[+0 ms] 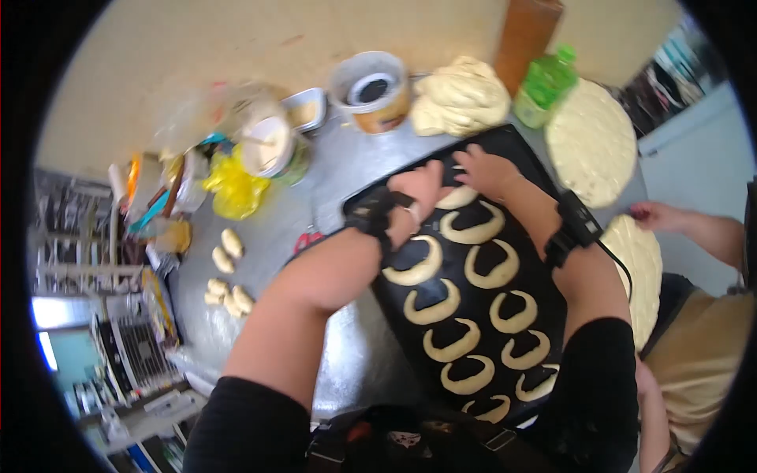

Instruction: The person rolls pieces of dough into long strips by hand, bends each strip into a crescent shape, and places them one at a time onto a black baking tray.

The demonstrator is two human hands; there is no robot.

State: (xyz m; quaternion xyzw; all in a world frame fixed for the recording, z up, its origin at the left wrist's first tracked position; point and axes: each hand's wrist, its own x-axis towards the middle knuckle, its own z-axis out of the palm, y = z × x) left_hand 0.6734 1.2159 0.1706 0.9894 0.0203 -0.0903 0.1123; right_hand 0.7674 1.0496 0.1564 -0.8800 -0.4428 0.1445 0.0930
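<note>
Roughly L to R. Far L, off the table: shelving and clutter, too blurred to ID. Small dough pieces [226, 277] lie loose on the metal table [347, 158], near its L edge, well apart from the tray. Behind them a yellow bag [235, 188], a bowl [266, 144] w/ white contents, then a round tub [372, 91].

Centre: black tray [477, 311] sits at an angle, carrying approx. two rows of dough crescents [451, 340]. Both hands are at its far end. Left hand [418, 193], dark wrist strap, is knuckles-up w/ fingers curled down onto the far crescent [459, 197]; can't tell if it pinches the dough or only presses it. Right hand [489, 169] lies just beside, fingers spread apart and flat, tips on the same crescent.

Behind the tray: a dough mound [460, 96] and a green bottle [546, 87]. R of the tray: two flat dough rounds [591, 142]. Co-worker's hand [650, 213] touches the nearer round's edge.
</note>
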